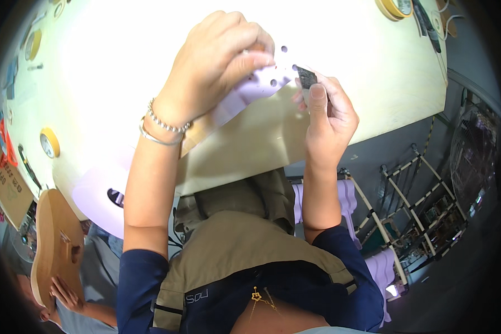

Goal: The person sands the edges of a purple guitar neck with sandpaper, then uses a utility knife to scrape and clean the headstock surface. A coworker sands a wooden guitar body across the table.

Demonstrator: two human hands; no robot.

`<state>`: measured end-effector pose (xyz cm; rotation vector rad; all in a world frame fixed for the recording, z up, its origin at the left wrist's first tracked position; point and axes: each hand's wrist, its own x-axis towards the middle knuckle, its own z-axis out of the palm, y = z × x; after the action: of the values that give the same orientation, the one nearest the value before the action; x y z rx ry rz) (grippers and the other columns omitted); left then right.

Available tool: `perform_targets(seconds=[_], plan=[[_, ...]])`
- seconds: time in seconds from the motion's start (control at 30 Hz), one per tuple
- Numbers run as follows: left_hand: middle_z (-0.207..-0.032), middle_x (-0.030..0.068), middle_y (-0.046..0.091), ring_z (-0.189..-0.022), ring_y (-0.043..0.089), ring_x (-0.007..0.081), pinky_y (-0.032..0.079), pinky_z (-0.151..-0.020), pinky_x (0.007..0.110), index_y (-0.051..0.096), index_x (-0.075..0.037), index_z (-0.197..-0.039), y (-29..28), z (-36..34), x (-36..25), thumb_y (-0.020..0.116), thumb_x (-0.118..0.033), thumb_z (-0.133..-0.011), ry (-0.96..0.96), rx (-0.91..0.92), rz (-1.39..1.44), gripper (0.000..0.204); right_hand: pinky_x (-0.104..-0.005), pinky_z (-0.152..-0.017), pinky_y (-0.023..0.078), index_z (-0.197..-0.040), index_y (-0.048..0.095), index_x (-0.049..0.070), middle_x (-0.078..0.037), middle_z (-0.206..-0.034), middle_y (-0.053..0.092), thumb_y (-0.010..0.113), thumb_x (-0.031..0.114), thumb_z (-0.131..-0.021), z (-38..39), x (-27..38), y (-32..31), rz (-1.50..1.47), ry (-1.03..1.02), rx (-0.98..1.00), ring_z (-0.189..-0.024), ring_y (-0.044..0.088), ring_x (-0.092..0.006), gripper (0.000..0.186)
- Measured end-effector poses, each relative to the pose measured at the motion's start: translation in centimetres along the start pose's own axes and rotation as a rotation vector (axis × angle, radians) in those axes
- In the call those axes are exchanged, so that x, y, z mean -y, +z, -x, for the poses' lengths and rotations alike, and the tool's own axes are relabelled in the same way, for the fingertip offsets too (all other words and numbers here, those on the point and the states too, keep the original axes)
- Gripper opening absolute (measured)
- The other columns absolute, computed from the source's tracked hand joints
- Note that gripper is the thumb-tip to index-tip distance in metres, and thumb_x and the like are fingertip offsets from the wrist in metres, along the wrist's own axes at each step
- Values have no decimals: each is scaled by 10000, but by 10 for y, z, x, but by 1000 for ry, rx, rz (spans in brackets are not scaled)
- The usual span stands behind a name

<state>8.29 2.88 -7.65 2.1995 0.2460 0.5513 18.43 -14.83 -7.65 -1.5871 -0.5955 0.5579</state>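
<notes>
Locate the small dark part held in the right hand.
Upper centre of the head view: the small dark part sits at the right hand's fingertips, beside the pale plate.

A pale lilac plastic plate (pixel 245 92), flat and thin with a curved outline and several small round holes, is held up over the bench, tilted, its upper end pinched under the fingers (pixel 245 58) of the left hand (pixel 211 67). At its right edge a small dark rectangular block (pixel 306 77) is pressed against it, gripped by the right hand (pixel 325 114).
</notes>
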Motion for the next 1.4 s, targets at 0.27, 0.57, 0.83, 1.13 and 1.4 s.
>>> perform_targets(seconds=[0.27,0.57,0.83,1.13,1.4], plan=[[-780,17,501,-774,445,228,373,-748,328,623,-126,-856,2,3,-11,676,-305,-809,-1,36,-5,192,-237,-577,463,-844,666,12,-51,-735,652,739,138,-837,-27,30,5,202,54,118,-626,578,-107,146],[-801,25,492,-801,441,230,369,-775,326,642,-129,-859,1,4,-11,674,-317,-805,-22,44,20,198,-260,-546,465,-803,651,44,-56,-714,655,751,160,-816,-27,24,9,302,-107,117,-595,586,-160,154],[-802,27,478,-805,445,223,367,-770,323,645,-110,-844,1,6,-10,643,-337,-837,2,71,2,226,-266,-515,456,-808,634,53,-60,-697,640,749,155,-815,-25,25,8,413,-220,109,-568,579,-169,154],[-794,44,482,-796,436,225,375,-763,316,621,-64,-819,5,7,-7,570,-418,-890,49,108,36,364,-245,-565,453,-914,663,15,-56,-707,646,692,84,-866,-27,23,-3,149,167,321,-592,560,-95,88],[-793,27,477,-789,438,184,375,-771,289,580,-60,-821,-7,6,3,556,-292,-937,-124,-23,30,260,-233,-599,435,-1069,706,99,-66,-820,626,726,-9,-771,1,-5,-6,264,-37,201,-706,569,-136,318]])
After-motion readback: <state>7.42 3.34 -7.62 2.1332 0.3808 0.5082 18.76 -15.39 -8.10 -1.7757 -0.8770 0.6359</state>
